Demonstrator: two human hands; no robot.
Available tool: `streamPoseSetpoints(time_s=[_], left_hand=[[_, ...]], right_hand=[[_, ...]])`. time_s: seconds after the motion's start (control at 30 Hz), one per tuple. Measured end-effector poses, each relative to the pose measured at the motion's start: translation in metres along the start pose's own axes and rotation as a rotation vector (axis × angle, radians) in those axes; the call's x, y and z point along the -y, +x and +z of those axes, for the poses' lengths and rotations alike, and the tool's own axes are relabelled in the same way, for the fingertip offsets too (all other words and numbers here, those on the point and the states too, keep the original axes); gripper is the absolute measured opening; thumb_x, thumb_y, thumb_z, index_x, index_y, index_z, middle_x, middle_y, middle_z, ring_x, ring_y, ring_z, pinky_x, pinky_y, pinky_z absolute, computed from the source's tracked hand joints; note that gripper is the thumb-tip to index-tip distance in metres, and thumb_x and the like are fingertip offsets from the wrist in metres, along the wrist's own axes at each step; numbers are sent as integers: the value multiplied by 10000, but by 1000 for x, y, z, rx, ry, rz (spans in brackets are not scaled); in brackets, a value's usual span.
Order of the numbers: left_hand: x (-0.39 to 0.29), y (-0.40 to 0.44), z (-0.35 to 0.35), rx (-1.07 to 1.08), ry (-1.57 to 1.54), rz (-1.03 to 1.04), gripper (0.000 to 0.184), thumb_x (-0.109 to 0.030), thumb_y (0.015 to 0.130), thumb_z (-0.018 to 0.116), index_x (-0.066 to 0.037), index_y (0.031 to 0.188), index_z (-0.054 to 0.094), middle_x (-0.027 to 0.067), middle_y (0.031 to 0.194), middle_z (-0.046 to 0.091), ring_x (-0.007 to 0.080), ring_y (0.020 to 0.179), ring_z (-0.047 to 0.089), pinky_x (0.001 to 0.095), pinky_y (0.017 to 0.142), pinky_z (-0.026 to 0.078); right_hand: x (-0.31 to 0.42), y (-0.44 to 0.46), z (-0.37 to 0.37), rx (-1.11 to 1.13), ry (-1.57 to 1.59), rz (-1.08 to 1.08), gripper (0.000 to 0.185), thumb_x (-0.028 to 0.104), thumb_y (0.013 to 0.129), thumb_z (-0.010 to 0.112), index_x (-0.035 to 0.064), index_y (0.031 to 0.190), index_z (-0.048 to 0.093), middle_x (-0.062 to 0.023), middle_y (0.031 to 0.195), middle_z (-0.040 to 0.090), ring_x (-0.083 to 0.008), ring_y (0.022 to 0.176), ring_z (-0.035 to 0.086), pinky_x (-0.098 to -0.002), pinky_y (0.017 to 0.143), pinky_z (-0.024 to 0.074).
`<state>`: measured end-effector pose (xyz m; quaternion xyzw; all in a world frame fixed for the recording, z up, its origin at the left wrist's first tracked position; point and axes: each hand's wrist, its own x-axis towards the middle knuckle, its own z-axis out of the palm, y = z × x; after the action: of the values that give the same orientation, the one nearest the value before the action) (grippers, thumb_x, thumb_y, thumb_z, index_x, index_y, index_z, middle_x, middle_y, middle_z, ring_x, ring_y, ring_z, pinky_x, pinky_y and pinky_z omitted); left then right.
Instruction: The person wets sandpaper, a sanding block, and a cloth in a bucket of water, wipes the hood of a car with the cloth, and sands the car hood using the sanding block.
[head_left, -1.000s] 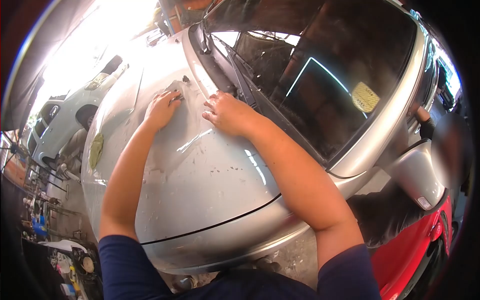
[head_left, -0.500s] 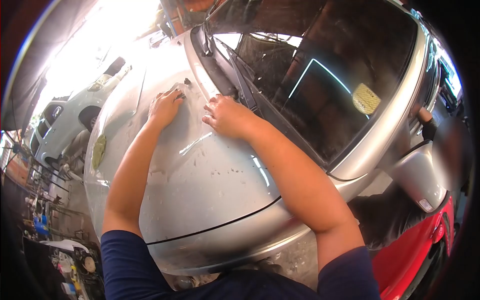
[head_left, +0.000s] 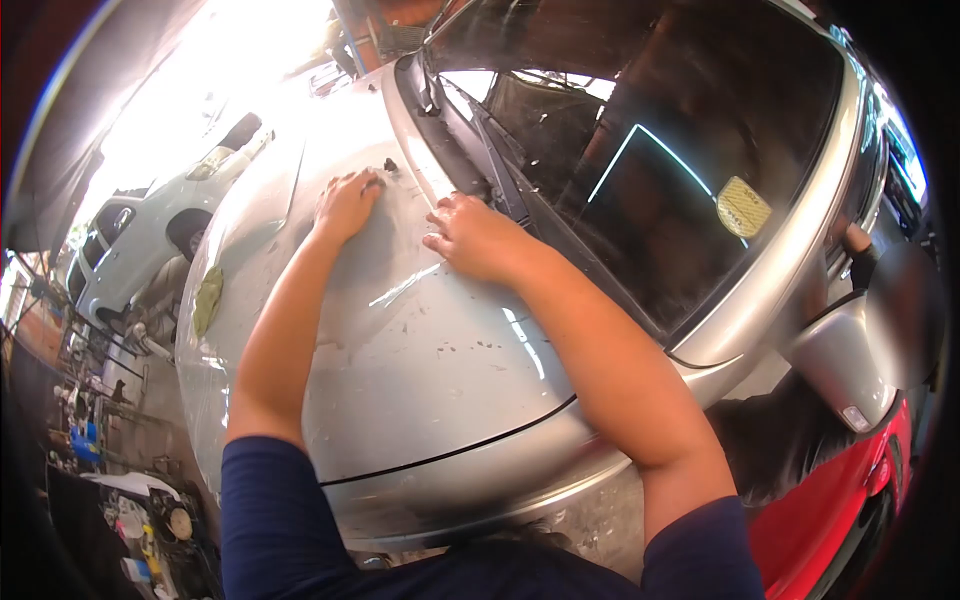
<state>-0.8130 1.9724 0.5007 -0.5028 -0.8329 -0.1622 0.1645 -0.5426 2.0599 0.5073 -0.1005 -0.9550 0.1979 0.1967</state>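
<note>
Both of my hands rest on the silver hood (head_left: 420,390) of a car, near its windshield edge. My left hand (head_left: 347,207) lies farther out, fingers bent and fingertips against the paint. Beside its fingertips sits a small dark lump (head_left: 390,165). Closer to the wiper, my right hand (head_left: 475,235) touches the hood with its thumb apart from the bent fingers. No object shows in either hand, though the undersides of the fingers are hidden. Dark chips and specks mark the hood's surface around them.
A crumpled green cloth (head_left: 208,300) lies on the hood's left side. The dark windshield (head_left: 680,200) bears a yellowish sticker (head_left: 743,207). A person's arm (head_left: 858,240) appears beyond the side mirror (head_left: 845,355). A red car (head_left: 830,500) stands right, another light-coloured car (head_left: 130,235) left.
The view has shifted slightly, moving the car a little rightward. My left hand's fingers have shifted slightly on the hood; my right hand stays near the wiper.
</note>
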Motion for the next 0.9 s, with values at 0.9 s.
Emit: streamPoseSetpoints(time_s=[0.9], left_hand=[[-9, -136, -54, 7, -178, 263, 407, -368, 936, 650, -149, 1278, 671, 132, 1343, 621, 338, 1277, 525, 428, 1114, 365]], right_hand=[[1, 0, 1, -39, -11, -73, 470, 341, 991, 559, -49, 1239, 643, -229, 1327, 598, -362, 1311, 486, -436, 1123, 374]])
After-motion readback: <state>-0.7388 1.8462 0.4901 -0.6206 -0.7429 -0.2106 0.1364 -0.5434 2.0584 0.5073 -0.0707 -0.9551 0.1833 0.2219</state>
